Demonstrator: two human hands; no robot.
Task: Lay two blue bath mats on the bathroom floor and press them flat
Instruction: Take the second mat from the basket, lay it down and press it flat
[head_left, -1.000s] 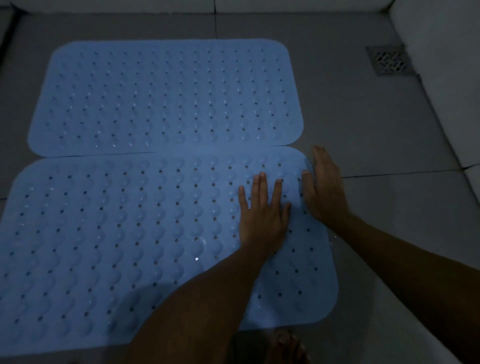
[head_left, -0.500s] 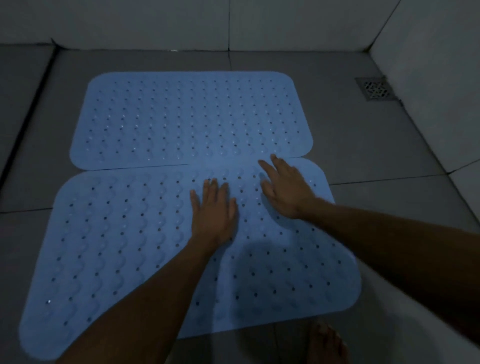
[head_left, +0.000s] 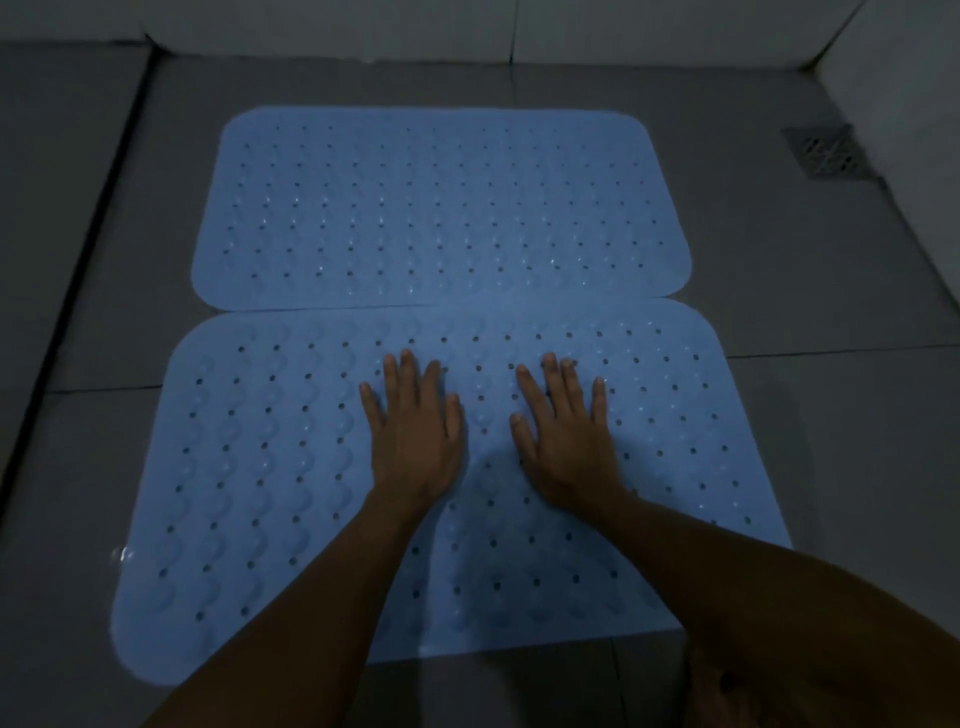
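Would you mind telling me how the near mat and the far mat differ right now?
The near mat has the left hand and the right hand pressing flat on it; the far mat is untouched. The near mat sits slightly further right, and its far edge seems to overlap the far mat. Both are blue, perforated, with rounded corners.

Dim light here — a grey tiled floor (head_left: 779, 260) crossed by thin dark grout lines, with one dark seam running down the left side. A pale tiled wall (head_left: 363, 26) closes off the far end, another rises at right — and a square metal floor drain (head_left: 826, 153) sits at its foot.
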